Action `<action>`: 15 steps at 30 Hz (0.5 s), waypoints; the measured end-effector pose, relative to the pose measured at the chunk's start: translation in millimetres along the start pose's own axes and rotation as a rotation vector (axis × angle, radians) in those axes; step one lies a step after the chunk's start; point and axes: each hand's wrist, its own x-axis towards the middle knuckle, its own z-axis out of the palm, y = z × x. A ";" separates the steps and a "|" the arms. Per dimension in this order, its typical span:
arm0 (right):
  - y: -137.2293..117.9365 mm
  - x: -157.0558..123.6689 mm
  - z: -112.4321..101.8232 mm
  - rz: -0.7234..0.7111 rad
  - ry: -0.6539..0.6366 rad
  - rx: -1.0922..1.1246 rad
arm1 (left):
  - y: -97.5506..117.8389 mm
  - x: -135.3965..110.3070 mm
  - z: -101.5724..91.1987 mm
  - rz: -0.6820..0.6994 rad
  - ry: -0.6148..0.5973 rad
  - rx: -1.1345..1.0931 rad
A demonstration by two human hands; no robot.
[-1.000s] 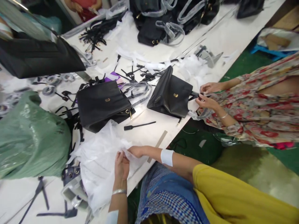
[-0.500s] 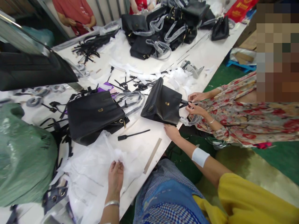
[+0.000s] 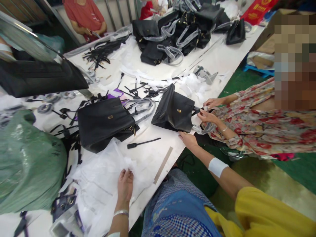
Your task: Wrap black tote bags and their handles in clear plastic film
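Observation:
My left hand (image 3: 125,184) lies palm up by the table's near edge, its bent fingers closed on a crumpled white translucent sheet (image 3: 98,184). At the lower edge of a black handbag (image 3: 172,110), my right hand (image 3: 189,141) has its fingers against the bag; part of the grip is hidden. The bag is tilted and carries a gold emblem. A co-worker's hands (image 3: 208,110) hold a black strap at its right side. Left of it lies another black handbag (image 3: 105,123) with wrapped handles. A loose black strap (image 3: 144,143) is in front of the bags.
A pile of black handbags (image 3: 172,33) covers the far table, beside bundled black straps (image 3: 101,52). A green plastic sack (image 3: 32,161) stands at left, below a dark bag (image 3: 41,77). A grey strip (image 3: 163,165) lies near the table edge. Other people stand across the table.
The view has shifted slightly, moving most things a little rightward. My right hand has slid a little to the right along the handbag's edge. My left hand stays at the white sheet.

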 end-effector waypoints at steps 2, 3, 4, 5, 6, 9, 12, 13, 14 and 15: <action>-2.0 2.6 -2.9 -0.001 -0.013 -0.004 | 1.3 -1.8 3.0 -0.006 0.008 -0.006; -3.3 4.8 -5.3 -0.001 -0.020 -0.003 | 2.0 -3.0 4.5 -0.011 0.014 -0.010; -4.9 7.2 -8.2 0.001 -0.024 0.000 | 2.8 -4.3 6.0 -0.017 0.021 -0.015; -6.9 9.7 -11.6 0.004 -0.024 0.009 | 3.6 -5.5 7.2 -0.025 0.027 -0.020; -9.5 11.9 -15.2 0.006 -0.019 0.024 | 4.4 -6.6 8.3 -0.032 0.031 -0.026; -24.4 12.8 -25.0 -0.011 0.008 0.121 | 8.1 -9.9 10.7 -0.052 0.048 -0.059; -58.2 -2.3 -26.9 -0.124 0.022 0.304 | 14.5 -16.7 14.7 -0.067 0.059 -0.105; -74.8 -11.0 -24.6 -0.185 0.015 0.379 | 17.2 -20.5 16.5 -0.071 0.057 -0.118; -93.7 -20.8 -20.7 -0.248 0.001 0.455 | 20.1 -24.9 18.4 -0.076 0.054 -0.130; -114.4 -30.8 -15.2 -0.311 -0.021 0.529 | 23.0 -29.7 20.4 -0.080 0.049 -0.140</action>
